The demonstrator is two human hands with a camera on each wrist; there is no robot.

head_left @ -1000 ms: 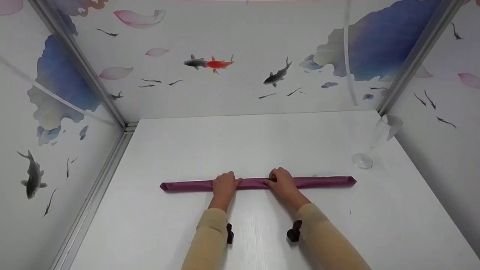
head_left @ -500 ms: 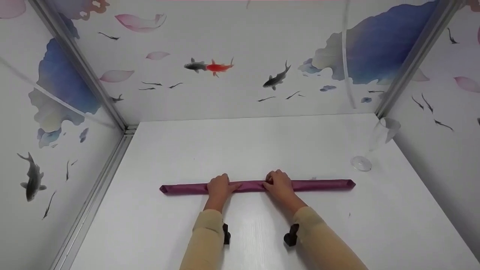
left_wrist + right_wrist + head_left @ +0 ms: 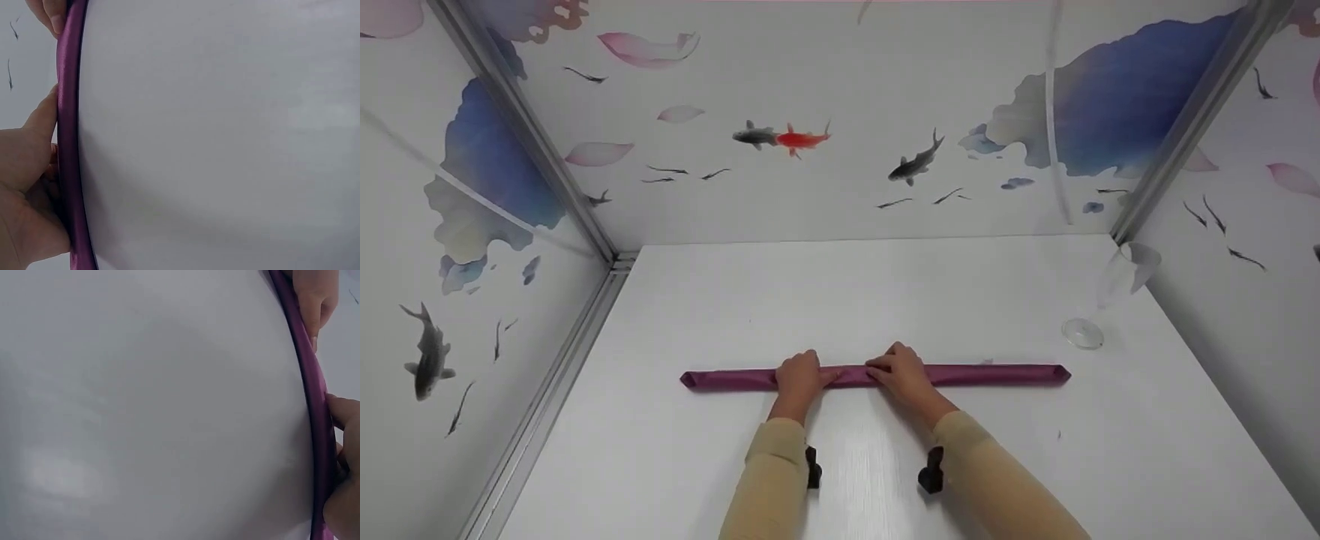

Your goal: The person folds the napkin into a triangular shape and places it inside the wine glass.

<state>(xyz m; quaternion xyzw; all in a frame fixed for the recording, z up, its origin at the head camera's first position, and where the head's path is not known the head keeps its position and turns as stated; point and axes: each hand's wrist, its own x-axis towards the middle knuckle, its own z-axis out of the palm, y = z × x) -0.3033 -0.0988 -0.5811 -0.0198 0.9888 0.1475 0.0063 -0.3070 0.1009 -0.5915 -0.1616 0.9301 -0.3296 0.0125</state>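
Observation:
A purple satin-like cloth, folded into a long narrow band [image 3: 997, 374], lies crosswise on the white table, its two ends coming to points. Left of its middle, my left hand [image 3: 797, 382] grips the band, thumb laid along it toward the right and fingers over the far edge. My right hand [image 3: 904, 373] pinches the band just right of the middle, a short stretch of cloth showing between the hands. In the left wrist view, the band [image 3: 68, 112] runs past the thumb and palm. The right wrist view has the band [image 3: 318, 416] between thumb and fingers, which are partly hidden.
A clear stemmed glass [image 3: 1082, 334] stands at the back right of the white table [image 3: 840, 300]. White walls [image 3: 825, 202] printed with fish and petals enclose the back and sides, with metal corner posts [image 3: 532, 135]. Small black devices [image 3: 932, 471] sit at both wrists.
My right hand has slid left along the band, closer to the left hand. Earlier, my left hand shifted slightly left and its thumb stretched out. The band stays in place.

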